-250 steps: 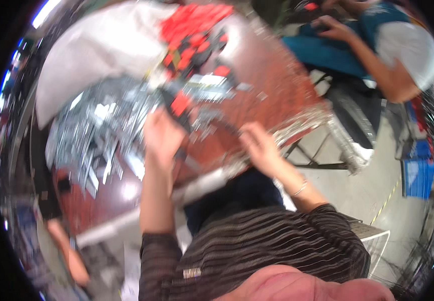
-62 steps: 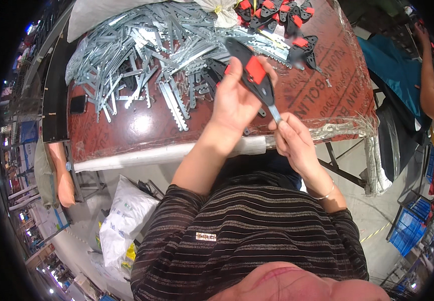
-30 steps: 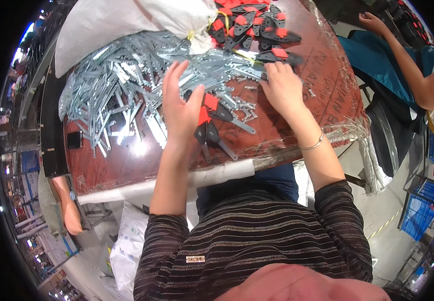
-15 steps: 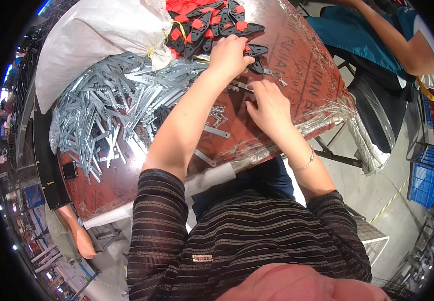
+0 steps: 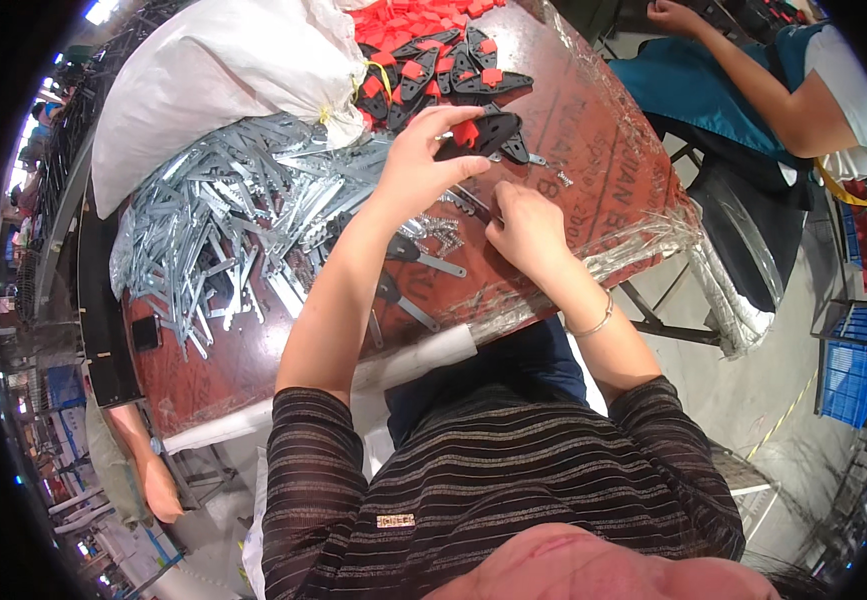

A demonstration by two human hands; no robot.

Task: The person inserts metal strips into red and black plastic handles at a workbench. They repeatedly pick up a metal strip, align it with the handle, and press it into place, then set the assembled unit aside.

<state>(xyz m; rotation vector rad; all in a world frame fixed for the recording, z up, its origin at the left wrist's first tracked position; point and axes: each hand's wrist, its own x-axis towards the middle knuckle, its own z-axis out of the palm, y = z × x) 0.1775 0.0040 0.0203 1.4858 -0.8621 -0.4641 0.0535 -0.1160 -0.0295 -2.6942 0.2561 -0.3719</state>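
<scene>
My left hand [image 5: 428,165] is closed around a black plastic handle piece [image 5: 491,132] with a red insert, holding it between thumb and fingers just in front of the pile. To its right and nearer me, my right hand [image 5: 530,228] has its fingers curled in a pinch by the tabletop; what they hold is hidden. A thin dark strip [image 5: 468,203] lies at its fingertips. Under my left forearm and beside it, black handles with metal strips [image 5: 415,312] rest on the table. Several similar black handles with red inserts [image 5: 415,72] are heaped beyond my left hand.
Loose toothed metal strips [image 5: 218,215] cover the left of the reddish-brown table [image 5: 593,170]. Behind them slumps a white woven sack [image 5: 208,75]. Small red parts [image 5: 418,22] lie at the far side. A co-worker's arm [image 5: 753,75] shows at right, another person's hand [image 5: 161,490] at left.
My left hand has come back from the heap toward me with a black handle in it. My right hand has moved slightly nearer me, its fingers now curled more tightly.
</scene>
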